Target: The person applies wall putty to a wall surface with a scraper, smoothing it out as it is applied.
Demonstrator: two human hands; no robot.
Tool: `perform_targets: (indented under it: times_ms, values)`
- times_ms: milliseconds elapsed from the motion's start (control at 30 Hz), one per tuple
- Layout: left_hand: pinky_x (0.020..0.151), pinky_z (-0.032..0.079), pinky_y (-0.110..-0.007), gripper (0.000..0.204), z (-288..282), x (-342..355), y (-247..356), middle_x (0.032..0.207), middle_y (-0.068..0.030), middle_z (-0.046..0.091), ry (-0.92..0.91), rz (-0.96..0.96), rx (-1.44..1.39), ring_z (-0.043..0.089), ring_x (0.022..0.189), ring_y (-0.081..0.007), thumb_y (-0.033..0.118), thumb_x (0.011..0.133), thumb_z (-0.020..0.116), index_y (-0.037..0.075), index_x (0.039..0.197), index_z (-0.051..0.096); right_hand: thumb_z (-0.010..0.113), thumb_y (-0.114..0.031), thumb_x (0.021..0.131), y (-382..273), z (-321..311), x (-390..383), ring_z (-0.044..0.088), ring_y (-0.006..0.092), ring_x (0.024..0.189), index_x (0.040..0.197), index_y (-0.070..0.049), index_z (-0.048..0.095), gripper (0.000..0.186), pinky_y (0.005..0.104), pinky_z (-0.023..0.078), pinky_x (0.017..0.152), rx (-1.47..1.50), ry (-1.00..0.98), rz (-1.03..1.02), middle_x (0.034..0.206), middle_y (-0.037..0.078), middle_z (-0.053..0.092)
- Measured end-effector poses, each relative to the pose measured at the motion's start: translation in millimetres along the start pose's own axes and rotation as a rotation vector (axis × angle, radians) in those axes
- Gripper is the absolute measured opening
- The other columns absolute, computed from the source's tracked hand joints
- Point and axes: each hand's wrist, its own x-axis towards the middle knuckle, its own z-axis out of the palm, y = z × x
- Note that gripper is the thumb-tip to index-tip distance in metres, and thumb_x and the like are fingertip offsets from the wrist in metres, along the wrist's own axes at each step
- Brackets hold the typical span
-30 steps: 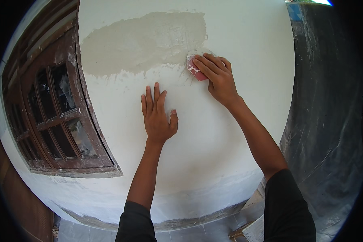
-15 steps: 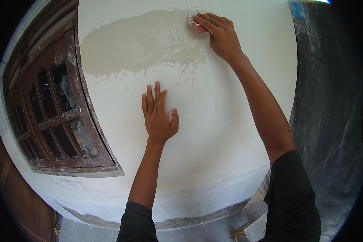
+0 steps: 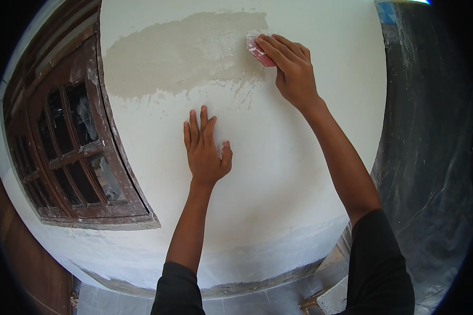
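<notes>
My right hand point(image 3: 294, 71) grips a pink flat scraper point(image 3: 263, 56) smeared with white paste, held against the white wall point(image 3: 331, 147) at the right end of a grey-beige patch of filler point(image 3: 178, 52). The patch has ragged edges and small streaks below it. My left hand point(image 3: 205, 152) is open with fingers spread on the bare white wall below the patch, holding nothing.
A brown paned wooden window point(image 3: 76, 157) is set into the wall at left, with paint smears on its frame. A dark plastic sheet point(image 3: 425, 157) hangs at right. Grey floor tiles point(image 3: 247, 302) and part of a wooden item point(image 3: 310, 302) lie at the bottom.
My right hand with the scraper rose from the patch's lower right to its top edge, then came partway down. My left hand stayed almost in place.
</notes>
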Motion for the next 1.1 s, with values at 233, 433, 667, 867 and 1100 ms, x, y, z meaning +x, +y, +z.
perform_targets:
  times_ms: [233, 433, 667, 867, 1100]
  values:
    - [0.126, 0.013, -0.058, 0.061, -1, 1, -2, 0.163, -0.0251, 0.037, 0.001, 0.006, -0.013, 0.026, 0.154, -0.0472, 0.012, 0.085, 0.058, 0.000, 0.144, 0.043, 0.062, 0.011, 0.083, 7, 36, 39, 0.061, 0.0233, 0.127, 0.134, -0.015, 0.066, 0.058, 0.0431, 0.042, 0.108, 0.049, -0.023, 0.023, 0.134, 0.000, 0.069]
    - [0.126, 0.014, -0.059, 0.061, -3, -2, -4, 0.162, -0.0257, 0.037, -0.002, 0.006, -0.004, 0.026, 0.154, -0.0478, 0.012, 0.086, 0.058, 0.000, 0.143, 0.043, 0.066, 0.013, 0.076, -67, -9, -80, 0.055, 0.0227, 0.137, 0.136, -0.014, 0.065, 0.066, 0.0440, 0.036, 0.115, 0.062, -0.276, 0.062, 0.142, 0.001, 0.064]
    - [0.126, 0.013, -0.059, 0.061, -5, -2, -2, 0.162, -0.0259, 0.038, 0.006, 0.014, 0.006, 0.026, 0.154, -0.0474, 0.013, 0.086, 0.058, -0.001, 0.143, 0.043, 0.067, 0.014, 0.078, -64, -34, -82, 0.059, 0.0226, 0.133, 0.133, -0.014, 0.068, 0.062, 0.0434, 0.040, 0.110, 0.101, -0.193, 0.059, 0.137, 0.001, 0.068]
    - [0.126, 0.014, -0.058, 0.060, -1, 1, 3, 0.163, -0.0252, 0.037, 0.009, 0.009, -0.003, 0.026, 0.154, -0.0462, 0.014, 0.087, 0.057, 0.000, 0.144, 0.043, 0.064, 0.013, 0.079, 5, 15, 29, 0.061, 0.0244, 0.128, 0.134, -0.013, 0.066, 0.061, 0.0437, 0.042, 0.108, 0.018, 0.031, 0.008, 0.131, 0.002, 0.069]
    - [0.126, 0.014, -0.057, 0.059, -10, 1, -6, 0.162, -0.0252, 0.038, 0.019, -0.001, 0.013, 0.026, 0.154, -0.0459, 0.014, 0.088, 0.057, 0.000, 0.144, 0.043, 0.063, 0.013, 0.078, -64, 10, -46, 0.050, 0.0263, 0.142, 0.142, -0.009, 0.059, 0.068, 0.0471, 0.033, 0.119, 0.053, -0.206, 0.085, 0.148, 0.005, 0.059]
